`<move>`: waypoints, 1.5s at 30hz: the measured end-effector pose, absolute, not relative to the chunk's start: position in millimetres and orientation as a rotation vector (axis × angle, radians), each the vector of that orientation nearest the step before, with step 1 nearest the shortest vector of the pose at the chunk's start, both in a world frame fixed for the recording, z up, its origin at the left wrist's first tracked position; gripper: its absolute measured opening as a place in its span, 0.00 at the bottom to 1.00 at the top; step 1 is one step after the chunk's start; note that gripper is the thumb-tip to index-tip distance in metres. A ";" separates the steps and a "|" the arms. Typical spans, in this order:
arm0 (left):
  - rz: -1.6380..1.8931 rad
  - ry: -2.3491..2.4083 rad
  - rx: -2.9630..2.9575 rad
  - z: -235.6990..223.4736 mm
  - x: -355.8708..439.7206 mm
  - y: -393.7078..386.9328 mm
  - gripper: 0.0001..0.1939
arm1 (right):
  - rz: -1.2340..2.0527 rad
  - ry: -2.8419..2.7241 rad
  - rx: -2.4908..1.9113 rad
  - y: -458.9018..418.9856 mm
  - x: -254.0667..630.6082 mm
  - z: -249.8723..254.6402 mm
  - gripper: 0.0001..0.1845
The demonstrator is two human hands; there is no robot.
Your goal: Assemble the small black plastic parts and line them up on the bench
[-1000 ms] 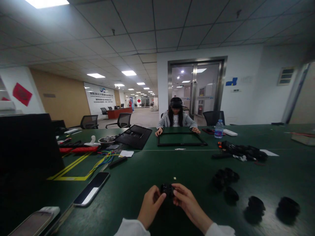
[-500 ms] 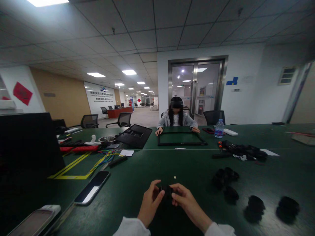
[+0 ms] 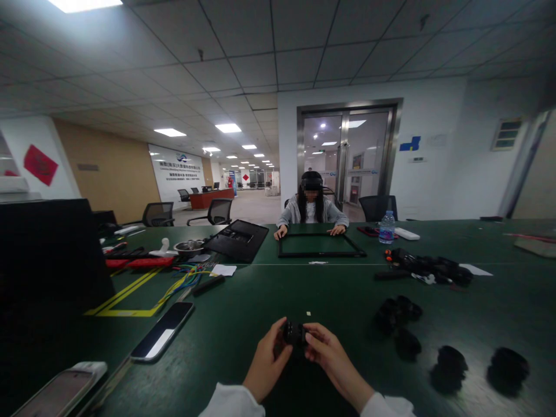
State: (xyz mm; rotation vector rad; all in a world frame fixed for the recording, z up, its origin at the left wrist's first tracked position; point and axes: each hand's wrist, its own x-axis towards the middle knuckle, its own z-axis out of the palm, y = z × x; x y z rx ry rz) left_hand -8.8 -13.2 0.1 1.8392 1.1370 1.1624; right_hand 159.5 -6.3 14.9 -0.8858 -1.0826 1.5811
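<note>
Head view: left hand (image 3: 266,360) and right hand (image 3: 332,356) partly hide a black cylinder (image 3: 294,333).

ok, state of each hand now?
Left hand: closed, holding the left end of a small black part.
Right hand: closed, fingers holding its right end.

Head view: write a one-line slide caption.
Left hand and right hand hold a small black part over a green table; opposite, a person touches a black frame.
</note>
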 end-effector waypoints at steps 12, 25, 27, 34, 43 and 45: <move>1.140 1.515 1.912 14.7 -4.7 -18.8 0.13 | 1.602 -1.225 -0.829 -7.0 161.7 13.6 0.14; 1.309 1.353 1.910 17.8 -4.6 -20.9 0.09 | 1.546 -1.430 -0.875 -13.5 161.0 24.1 0.14; 1.336 1.330 1.933 18.4 -4.9 -20.7 0.08 | 1.548 -1.419 -0.876 -12.4 160.5 22.2 0.14; 1.278 1.174 1.932 18.0 -7.3 -21.5 0.15 | 1.543 -1.251 -0.922 -8.1 157.8 17.1 0.16; 1.257 1.217 1.783 8.3 -7.9 -16.7 0.21 | 1.554 -1.233 -0.932 -11.9 159.4 23.0 0.16; 1.266 1.256 1.767 6.0 -8.2 -15.5 0.19 | 1.541 -1.269 -0.890 -10.6 159.7 19.1 0.16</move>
